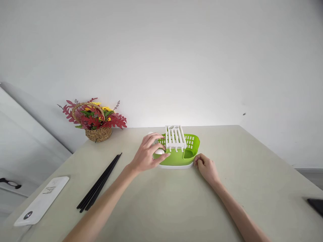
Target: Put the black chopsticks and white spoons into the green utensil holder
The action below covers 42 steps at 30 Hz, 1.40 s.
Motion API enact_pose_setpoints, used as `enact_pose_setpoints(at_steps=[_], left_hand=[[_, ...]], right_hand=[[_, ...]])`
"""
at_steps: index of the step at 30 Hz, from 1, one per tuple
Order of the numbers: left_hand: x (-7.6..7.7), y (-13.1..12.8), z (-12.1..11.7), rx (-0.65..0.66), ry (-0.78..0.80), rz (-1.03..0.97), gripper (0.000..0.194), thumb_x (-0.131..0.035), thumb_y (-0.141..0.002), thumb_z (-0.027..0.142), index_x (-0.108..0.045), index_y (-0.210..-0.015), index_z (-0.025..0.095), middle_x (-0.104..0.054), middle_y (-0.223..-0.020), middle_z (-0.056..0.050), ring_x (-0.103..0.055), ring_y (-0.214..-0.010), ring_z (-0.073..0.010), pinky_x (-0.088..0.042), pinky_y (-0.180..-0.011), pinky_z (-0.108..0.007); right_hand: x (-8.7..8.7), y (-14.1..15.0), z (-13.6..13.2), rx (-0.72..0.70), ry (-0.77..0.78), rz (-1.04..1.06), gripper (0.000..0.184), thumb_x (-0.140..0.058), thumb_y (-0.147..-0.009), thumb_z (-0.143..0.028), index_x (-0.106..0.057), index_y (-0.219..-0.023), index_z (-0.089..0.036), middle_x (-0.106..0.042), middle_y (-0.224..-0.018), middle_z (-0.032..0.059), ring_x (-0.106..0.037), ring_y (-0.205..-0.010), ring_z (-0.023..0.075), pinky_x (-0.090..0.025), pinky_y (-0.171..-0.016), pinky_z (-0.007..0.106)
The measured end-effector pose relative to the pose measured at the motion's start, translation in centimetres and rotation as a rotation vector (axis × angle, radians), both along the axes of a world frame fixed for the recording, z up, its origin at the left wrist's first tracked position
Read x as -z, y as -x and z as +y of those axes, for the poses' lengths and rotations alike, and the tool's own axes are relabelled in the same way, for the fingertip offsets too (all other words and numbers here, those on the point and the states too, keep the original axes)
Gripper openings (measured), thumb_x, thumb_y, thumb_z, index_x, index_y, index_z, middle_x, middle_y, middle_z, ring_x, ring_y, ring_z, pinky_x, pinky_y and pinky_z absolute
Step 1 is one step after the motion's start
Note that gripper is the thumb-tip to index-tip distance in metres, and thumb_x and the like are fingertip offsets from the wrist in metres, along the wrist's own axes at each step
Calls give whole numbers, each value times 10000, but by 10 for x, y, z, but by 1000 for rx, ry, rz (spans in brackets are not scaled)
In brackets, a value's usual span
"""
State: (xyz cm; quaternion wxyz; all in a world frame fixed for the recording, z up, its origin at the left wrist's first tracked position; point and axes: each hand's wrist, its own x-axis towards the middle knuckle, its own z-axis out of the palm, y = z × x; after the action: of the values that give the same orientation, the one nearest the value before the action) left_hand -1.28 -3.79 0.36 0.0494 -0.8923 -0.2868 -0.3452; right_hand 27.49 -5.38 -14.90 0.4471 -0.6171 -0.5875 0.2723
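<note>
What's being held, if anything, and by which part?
Cannot be told. The left hand curves at the left end of the green perforated plastic basket; the right hand is curled at its lower right end. Whether either grips is unclear.

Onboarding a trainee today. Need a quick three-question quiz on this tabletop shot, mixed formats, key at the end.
1. Multiple choice: what sits over the middle of the green perforated basket?
A) a folded cloth
B) a white slotted rack
C) a metal lid

2. True or false: the wicker flower basket stands closer to the wall than the black chopsticks do.

3. Fill in: the person's ____ hand is at the end of the green perforated basket nearer the black chopsticks.

Key:
1. B
2. True
3. left (the left hand)
</note>
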Motion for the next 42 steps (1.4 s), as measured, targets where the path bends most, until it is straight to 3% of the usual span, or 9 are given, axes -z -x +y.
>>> enact_pose_setpoints(at_steps=[7, 13, 16, 25, 42], left_hand=[[-4, 3, 4, 10, 47, 6, 130, -674, -873, 293, -664, -988, 233, -594, -1362, -121, -471, -1397, -320, -413, -1188, -547], [-11, 7, 16, -3, 22, 22, 527, -727, -819, 366, -555, -1299, 234, -512, -1505, -151, -393, -1484, -350, -338, -1241, -600], [-13, 10, 23, -16, 35, 55, 619, -742, -817, 399, -523, -1370, 229, -481, -1557, -153, -393, -1498, -354, -294, -1267, -603], [-6, 15, 28, -36, 137, 69, 390, -658, -908, 391, -630, -1259, 222, -642, -1364, -126, -570, -1330, -299, -488, -1126, -471], [2, 12, 32, -51, 99, -31, 129, -634, -903, 328, -691, -962, 228, -712, -1050, -67, -623, -1075, -252, -518, -979, -427]], right_hand=[[-1, 0, 1, -5, -4, -4, 187, -393, -819, -244, -577, -791, -255, -676, -714, -10, -594, -665, 190, -420, -676, 288], [-1, 0, 1, 0, 0, 2, 181, -398, -813, -253, -576, -779, -260, -675, -711, -13, -586, -660, 191, -417, -676, 288], [-1, 0, 1, 2, 0, 2, 179, -402, -810, -253, -577, -775, -258, -675, -709, -10, -584, -656, 190, -416, -672, 287], [-2, 0, 1, 1, 4, -5, 191, -391, -819, -245, -580, -790, -254, -672, -709, -9, -586, -651, 186, -421, -678, 289], [-2, 0, 0, 3, 6, -13, 198, -393, -815, -247, -589, -793, -258, -673, -714, -20, -582, -657, 186, -417, -676, 284]])
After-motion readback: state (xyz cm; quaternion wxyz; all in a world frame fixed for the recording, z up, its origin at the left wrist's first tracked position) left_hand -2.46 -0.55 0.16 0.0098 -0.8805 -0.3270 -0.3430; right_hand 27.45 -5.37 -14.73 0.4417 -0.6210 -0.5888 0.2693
